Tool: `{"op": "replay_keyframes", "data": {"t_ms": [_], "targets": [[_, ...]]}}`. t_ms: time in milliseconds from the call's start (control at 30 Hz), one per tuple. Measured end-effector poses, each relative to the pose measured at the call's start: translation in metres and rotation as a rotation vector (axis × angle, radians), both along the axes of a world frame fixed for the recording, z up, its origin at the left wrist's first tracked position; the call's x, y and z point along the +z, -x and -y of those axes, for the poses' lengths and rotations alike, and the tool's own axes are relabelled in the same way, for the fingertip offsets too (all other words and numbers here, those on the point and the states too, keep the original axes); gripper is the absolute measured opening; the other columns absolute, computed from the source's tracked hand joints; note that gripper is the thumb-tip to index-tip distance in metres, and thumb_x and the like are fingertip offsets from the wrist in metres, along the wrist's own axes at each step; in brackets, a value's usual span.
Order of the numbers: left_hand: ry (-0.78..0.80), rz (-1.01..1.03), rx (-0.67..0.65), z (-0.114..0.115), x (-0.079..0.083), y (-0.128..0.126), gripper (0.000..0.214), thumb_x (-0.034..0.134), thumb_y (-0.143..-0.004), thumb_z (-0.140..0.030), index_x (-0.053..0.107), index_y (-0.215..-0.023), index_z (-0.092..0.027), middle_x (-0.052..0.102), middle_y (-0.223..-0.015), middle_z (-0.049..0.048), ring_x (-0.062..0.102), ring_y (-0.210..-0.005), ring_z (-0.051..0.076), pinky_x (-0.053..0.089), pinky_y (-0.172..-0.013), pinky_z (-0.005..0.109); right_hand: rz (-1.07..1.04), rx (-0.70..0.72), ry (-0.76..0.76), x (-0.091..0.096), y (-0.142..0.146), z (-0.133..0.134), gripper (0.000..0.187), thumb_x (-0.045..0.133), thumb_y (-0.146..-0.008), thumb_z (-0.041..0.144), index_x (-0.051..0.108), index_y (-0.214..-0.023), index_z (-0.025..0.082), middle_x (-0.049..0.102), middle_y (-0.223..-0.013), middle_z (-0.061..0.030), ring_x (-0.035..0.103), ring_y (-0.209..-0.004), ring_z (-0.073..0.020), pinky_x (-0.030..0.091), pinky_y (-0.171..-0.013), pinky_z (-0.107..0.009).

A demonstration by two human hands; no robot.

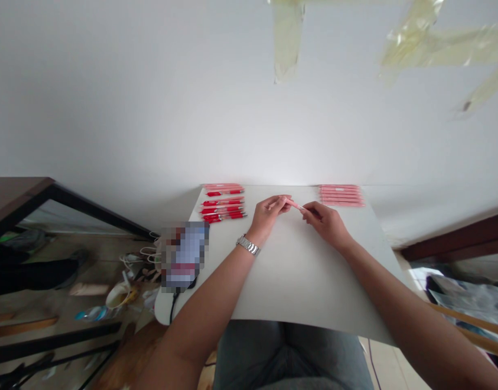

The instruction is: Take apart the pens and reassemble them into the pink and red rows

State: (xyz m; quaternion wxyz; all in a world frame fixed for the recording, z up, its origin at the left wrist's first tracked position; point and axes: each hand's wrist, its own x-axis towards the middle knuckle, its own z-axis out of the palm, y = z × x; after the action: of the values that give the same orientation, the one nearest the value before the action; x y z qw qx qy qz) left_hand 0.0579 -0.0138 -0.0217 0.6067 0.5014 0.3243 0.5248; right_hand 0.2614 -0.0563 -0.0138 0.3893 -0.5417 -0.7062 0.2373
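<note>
Between my two hands a pink pen (295, 205) is held above the white table (297, 271). My left hand (272, 208), with a metal watch on its wrist, pinches the pen's left end. At the other end, the fingers of my right hand (322, 219) are closed on the pen's tip. To the left lies a column of red pens (222, 210), with pink ones among them and at the back. A neat row of pink pens (341, 196) lies at the back right, beyond my right hand.
A blurred-out phone (187, 254) with a cable lies at the table's left edge. Behind the table stands a white wall (249, 108) with strips of yellowish tape (287, 40). A cup (117, 295) and a bottle (95, 313) are on the lower left.
</note>
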Motion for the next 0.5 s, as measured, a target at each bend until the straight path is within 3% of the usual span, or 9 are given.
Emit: {"op": "replay_keyframes", "data": {"t_ms": [200, 367, 500], "targets": [[0.025, 0.008, 0.016, -0.0003, -0.0013, -0.0002, 0.040, 0.077, -0.087, -0.052, 0.082, -0.105, -0.016, 0.078, -0.106, 0.0114, 0.071, -0.090, 0.017, 0.059, -0.093, 0.036, 0.020, -0.026, -0.068, -0.0029, -0.0010, -0.0015, 0.029, 0.060, -0.097, 0.050, 0.066, -0.097, 0.022, 0.073, -0.086, -0.0052, 0.063, -0.073, -0.0184, 0.048, -0.068, -0.031], [0.032, 0.009, 0.031, -0.0007, -0.0028, -0.0004, 0.038, 0.080, -0.085, -0.049, 0.082, -0.102, -0.015, 0.077, -0.093, 0.0090, 0.070, -0.085, 0.016, 0.059, -0.091, 0.036, 0.019, -0.057, -0.102, -0.0048, -0.0009, -0.0011, 0.023, 0.065, -0.094, 0.046, 0.059, -0.090, 0.023, 0.063, -0.072, 0.0000, 0.053, -0.062, -0.0158, 0.042, -0.060, -0.029], [0.018, 0.003, 0.001, 0.0003, -0.0016, 0.0000, 0.037, 0.079, -0.086, -0.047, 0.081, -0.105, -0.016, 0.077, -0.095, 0.0084, 0.071, -0.087, 0.016, 0.058, -0.093, 0.036, 0.019, -0.085, -0.069, -0.0058, -0.0006, -0.0009, 0.020, 0.066, -0.093, 0.043, 0.058, -0.091, 0.024, 0.058, -0.066, 0.0023, 0.050, -0.059, -0.0150, 0.039, -0.058, -0.028]]}}
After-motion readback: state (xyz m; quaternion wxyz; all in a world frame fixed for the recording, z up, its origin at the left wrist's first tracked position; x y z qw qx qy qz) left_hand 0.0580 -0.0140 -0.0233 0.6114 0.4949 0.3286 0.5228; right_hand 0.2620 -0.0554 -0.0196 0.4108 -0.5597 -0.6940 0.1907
